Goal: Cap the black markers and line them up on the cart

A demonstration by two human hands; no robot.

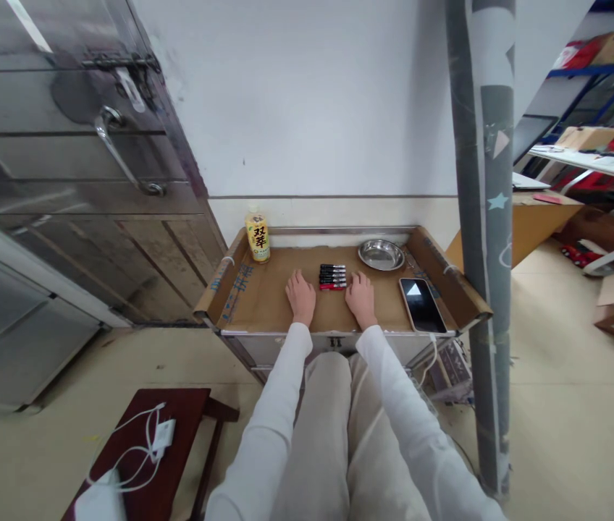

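From my remote seat I see the left hand [301, 297] and right hand [360, 299] lying palm down on the cardboard-covered surface [268, 307], fingers loosely apart on both. The markers [332, 273] lie stacked in a neat row between them, a red one nearest me; I can't tell whether the right fingertips touch their ends. Behind them stand a yellow bottle [258, 237] and a metal dish [381, 255]; a phone [423, 305] lies at right.

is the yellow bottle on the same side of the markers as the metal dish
No, the bottle stands left of the markers, the dish to their right.
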